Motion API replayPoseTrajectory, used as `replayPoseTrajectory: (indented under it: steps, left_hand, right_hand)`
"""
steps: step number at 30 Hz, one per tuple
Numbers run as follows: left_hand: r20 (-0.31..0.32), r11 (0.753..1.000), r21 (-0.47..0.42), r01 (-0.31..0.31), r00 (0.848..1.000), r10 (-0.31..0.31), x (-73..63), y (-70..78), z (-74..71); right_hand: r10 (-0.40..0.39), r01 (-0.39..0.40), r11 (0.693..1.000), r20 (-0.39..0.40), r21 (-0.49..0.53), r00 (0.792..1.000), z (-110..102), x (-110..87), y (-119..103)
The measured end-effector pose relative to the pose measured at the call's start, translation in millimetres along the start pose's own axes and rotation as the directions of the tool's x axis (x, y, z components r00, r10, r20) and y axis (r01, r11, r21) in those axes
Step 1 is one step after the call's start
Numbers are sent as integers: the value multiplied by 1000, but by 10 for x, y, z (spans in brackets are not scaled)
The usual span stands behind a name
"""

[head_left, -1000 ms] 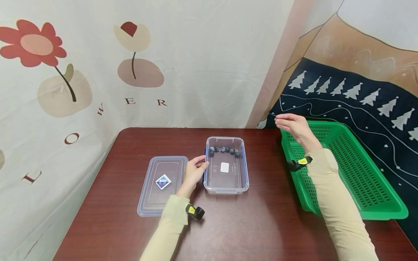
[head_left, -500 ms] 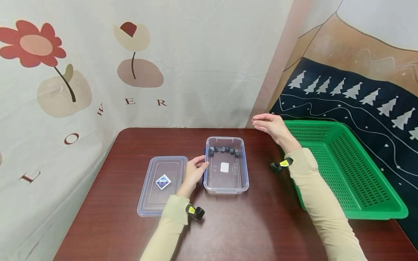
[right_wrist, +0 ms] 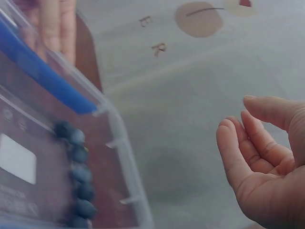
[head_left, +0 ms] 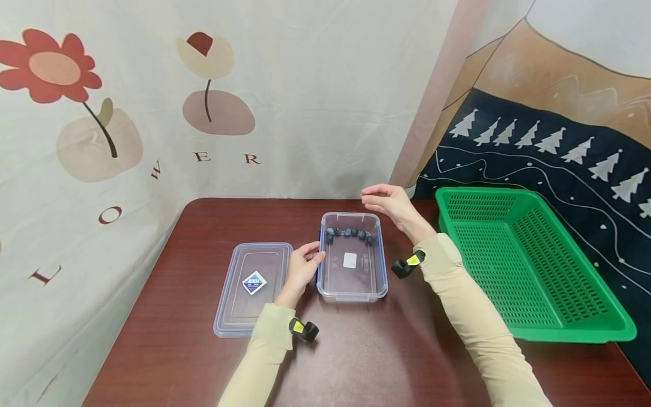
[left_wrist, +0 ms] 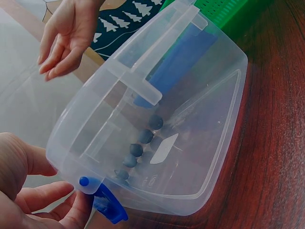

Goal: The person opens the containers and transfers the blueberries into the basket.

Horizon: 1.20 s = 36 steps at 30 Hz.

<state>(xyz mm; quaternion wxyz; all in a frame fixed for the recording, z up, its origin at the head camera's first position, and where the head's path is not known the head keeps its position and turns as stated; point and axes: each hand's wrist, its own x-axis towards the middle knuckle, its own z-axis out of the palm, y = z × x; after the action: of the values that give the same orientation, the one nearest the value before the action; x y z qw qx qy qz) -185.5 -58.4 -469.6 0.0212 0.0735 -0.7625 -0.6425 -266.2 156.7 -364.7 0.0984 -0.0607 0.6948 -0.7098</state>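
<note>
A clear plastic box (head_left: pixel 352 296) stands on the table without its lid, its blue latches hanging down the sides. Several blueberries (head_left: pixel 354 232) lie in a row inside, along its far end. My left hand (head_left: pixel 301 268) rests its fingers against the box's left side; in the left wrist view they touch the wall beside a blue latch (left_wrist: pixel 109 205). Raised in the air just beyond the box's far right corner is my right hand (head_left: pixel 396 206). Its fingers are loosely bent, and the right wrist view (right_wrist: pixel 259 157) has nothing visible between thumb and fingertips.
The clear lid (head_left: pixel 264 311), with a blue and white diamond sticker, lies flat left of the box. A green perforated basket (head_left: pixel 508 271) sits at the table's right side. Printed cloth hangs behind the table (head_left: pixel 168 339).
My right hand has moved left from above the basket's far left corner to near the box's far right corner. The left hand, box and lid have stayed in place.
</note>
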Motion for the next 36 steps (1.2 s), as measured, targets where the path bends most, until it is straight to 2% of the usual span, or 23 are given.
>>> replayPoseTrajectory:
  steps: [7,15,23,36]
  left_hand:
    - [2,1000,13,2,1000,-2,3,-9,-5]
    - [1,1000,-4,1,1000,-1,-9,12,-4]
    - [7,1000,13,26,1000,-26,-1,16,-7]
    - [9,1000,-19,-3,1000,3,2,1,-6]
  right_hand:
    - [10,-9,998,4,-62,1000,291,94,188]
    - [54,-48,993,59,-106,997,457,215,463]
    - [103,-91,970,45,-226,994,554,305,654]
    - [173,-156,943,32,-294,984,626,355,853]
